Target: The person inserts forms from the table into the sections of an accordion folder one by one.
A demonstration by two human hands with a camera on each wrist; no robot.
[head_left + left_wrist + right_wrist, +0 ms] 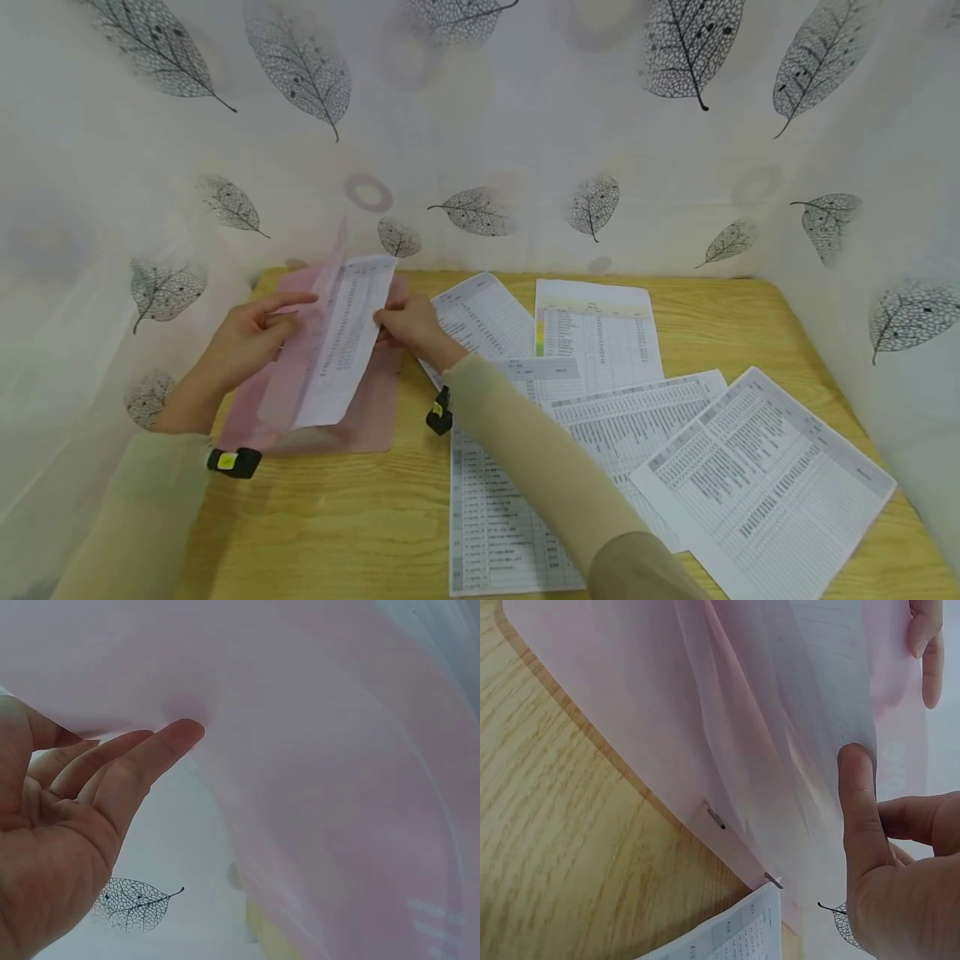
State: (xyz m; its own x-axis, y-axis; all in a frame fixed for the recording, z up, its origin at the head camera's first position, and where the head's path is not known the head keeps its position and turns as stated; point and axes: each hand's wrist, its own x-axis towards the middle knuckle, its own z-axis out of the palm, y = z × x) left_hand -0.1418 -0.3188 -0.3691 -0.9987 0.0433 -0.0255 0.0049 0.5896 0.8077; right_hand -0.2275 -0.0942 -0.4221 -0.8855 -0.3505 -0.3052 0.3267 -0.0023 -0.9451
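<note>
Near the far left corner of the bench (315, 508), the printed sheet (347, 337) stands between both hands, long axis toward the wall. The right hand (411, 327) pinches its right edge; the left hand (251, 337), fingers straight, presses the pink folder (360, 421) flap.

Bare wooden table (330, 533) at front left gives open passage. Printed sheets (600, 417) cover centre and right. Pink folder (360, 417) blocks back left. Leaf-print curtain (525, 125) closes three sides.
</note>
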